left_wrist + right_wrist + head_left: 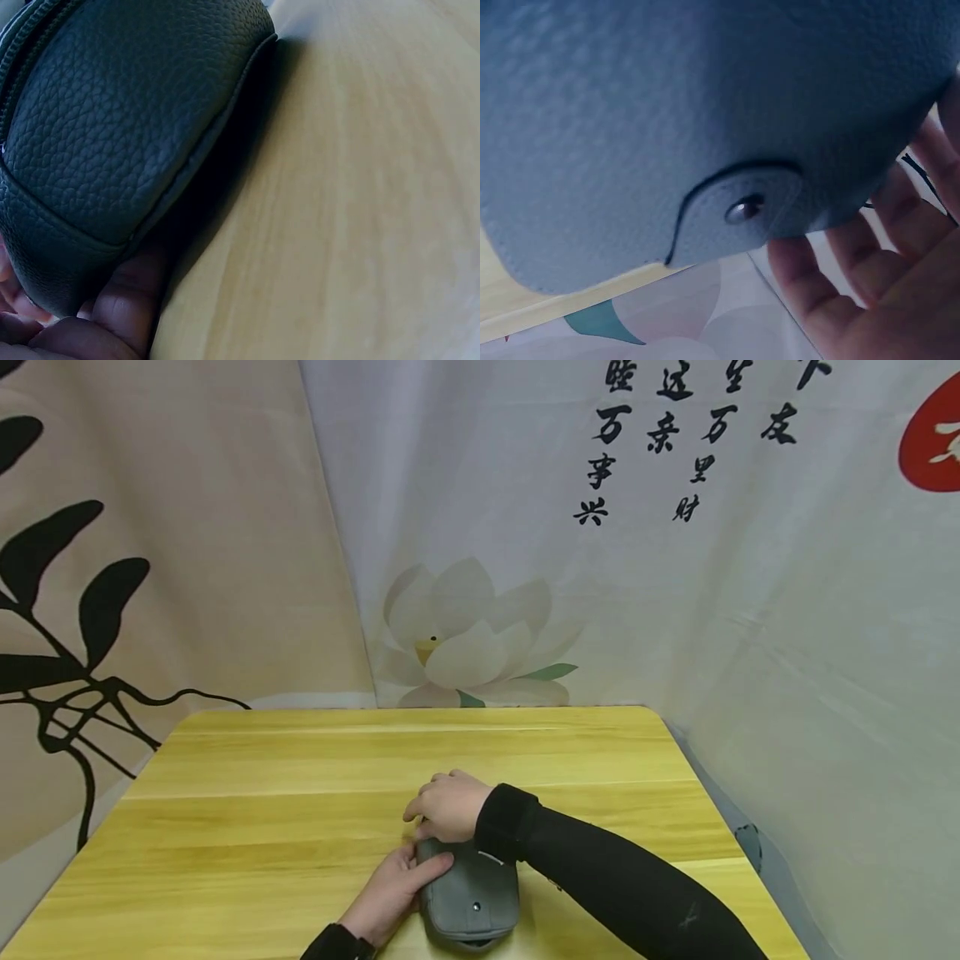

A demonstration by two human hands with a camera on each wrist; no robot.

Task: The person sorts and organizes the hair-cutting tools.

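Note:
A grey pebbled-leather zip pouch [480, 893] lies near the front middle of the wooden table, a small metal stud near its close end. My left hand [397, 881] grips its left side, thumb laid on the top, fingers [135, 300] tucked low against its side. A zipper [26, 60] curves along the pouch wall in the left wrist view. My right hand [453, 807] reaches over the far left corner. In the right wrist view its fingers [802, 277] go behind the pouch's edge beside a studded tab [739, 210]; their tips are hidden.
The yellow wood-grain table [300, 760] has rounded far corners. Printed cloth [480, 527] with a lotus and black characters hangs behind it, and more cloth hangs at both sides. My black right sleeve [615, 877] crosses the table's right half.

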